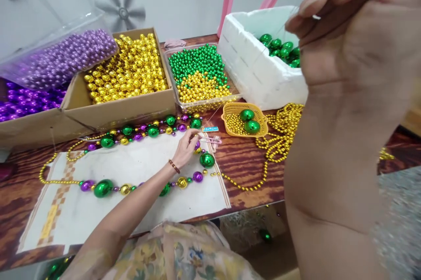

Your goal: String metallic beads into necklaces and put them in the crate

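Observation:
My left hand [186, 146], with a brown bead bracelet at its wrist, is closed at the right end of a bead garland [153, 131] and appears to pinch its strand. Green, purple and gold balls of mixed sizes make up this garland, which loops over a white cloth [108, 161]. Pink-handled scissors [212, 140] lie beside those fingers. Raised close to the camera, my right hand [348, 30] pinches a thin clear thread [259, 54] that slants down toward the left hand. A large green ball [207, 160] sits just below the left fingertips.
Behind the cloth stand a cardboard box [121, 107] of gold and purple beads, a clear tray [235, 93] of small beads and a white foam box [259, 83] of green balls. A yellow basket [229, 127] and gold bead chains [283, 131] lie at right.

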